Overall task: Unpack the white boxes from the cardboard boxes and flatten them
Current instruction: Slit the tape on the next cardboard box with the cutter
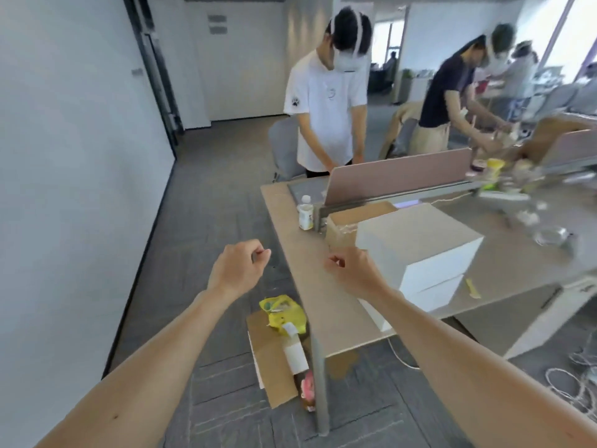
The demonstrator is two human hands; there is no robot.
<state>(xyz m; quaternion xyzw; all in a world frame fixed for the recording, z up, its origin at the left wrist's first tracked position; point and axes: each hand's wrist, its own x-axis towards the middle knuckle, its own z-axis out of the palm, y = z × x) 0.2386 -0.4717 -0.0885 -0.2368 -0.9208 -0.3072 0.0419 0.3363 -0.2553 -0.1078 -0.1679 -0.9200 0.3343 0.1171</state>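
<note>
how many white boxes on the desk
2, stacked: upper white box on lower white box. More may be hidden in the cardboard box behind them.

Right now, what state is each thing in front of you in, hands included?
left hand: fingers curled, nothing visible in it.
right hand: fingers curled, nothing visible in it.
white boxes: stacked on the table, closed, not flattened.
cardboard box: upright behind them; open or shut unclear.
bottle: upright, capped.
floor cardboard: flattened.
yellow bag: crumpled on the floor.
</note>
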